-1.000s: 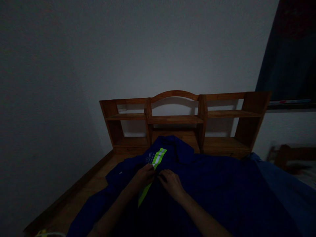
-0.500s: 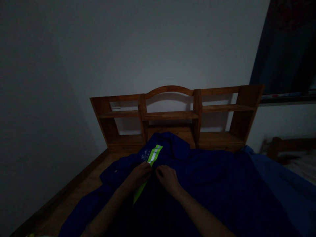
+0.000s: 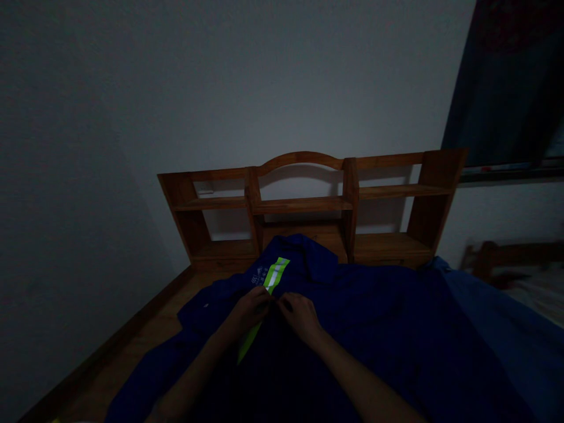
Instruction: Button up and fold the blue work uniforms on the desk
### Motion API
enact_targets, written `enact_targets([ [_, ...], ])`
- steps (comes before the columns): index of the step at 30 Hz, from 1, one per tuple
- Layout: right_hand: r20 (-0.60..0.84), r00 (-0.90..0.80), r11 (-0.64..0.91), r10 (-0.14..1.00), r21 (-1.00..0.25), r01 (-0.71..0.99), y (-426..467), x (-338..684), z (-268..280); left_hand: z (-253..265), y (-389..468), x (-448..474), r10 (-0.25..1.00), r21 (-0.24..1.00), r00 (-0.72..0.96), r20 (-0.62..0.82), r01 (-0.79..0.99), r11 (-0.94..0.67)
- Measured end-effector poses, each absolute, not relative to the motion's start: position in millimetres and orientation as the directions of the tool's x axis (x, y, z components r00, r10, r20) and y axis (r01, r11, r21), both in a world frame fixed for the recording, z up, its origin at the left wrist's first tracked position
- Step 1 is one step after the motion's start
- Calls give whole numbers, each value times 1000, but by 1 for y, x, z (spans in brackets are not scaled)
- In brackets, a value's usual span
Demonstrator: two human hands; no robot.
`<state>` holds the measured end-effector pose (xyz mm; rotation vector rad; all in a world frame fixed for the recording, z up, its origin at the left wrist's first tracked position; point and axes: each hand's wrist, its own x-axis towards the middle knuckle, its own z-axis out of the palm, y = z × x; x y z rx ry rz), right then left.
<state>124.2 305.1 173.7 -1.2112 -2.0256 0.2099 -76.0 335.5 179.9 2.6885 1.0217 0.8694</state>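
- Blue garment (image 3: pixel 356 311) is lying spread.
- My left hand (image 3: pixel 252 307) and right hand (image 3: pixel 300 314) are resting half-curled at its front — grip: I cannot tell.
- Darkness is hiding what remains.

The room is dimly lit. A pale, plain wall (image 3: pixel 273 76) rises behind the wooden surface (image 3: pixel 163 320). A dark border strip (image 3: pixel 101 339) runs along the surface's left edge. A three-bay wooden shelf unit (image 3: pixel 304 204) spans the far edge; an arched rail (image 3: pixel 304 157) tops its central bay. Beyond the far right corner, a dark panel (image 3: pixel 502 106) sits above a narrow ledge (image 3: pixel 511 174); lower down stands a wooden frame (image 3: pixel 524 254).
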Motion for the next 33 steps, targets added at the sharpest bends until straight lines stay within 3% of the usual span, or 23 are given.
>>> enact_targets([
  [18,471,-296,535,831,-530,658,302,126,177,196,327,-73,712,432,457,533,576,-694],
  [27,361,-509,623,781,-411,665,280,164,183,190,343,-89,757,481,367,540,603,-636],
  [33,362,-429,561,828,-562,608,274,207,188,187,344,-88,746,416,387,542,647,-639],
])
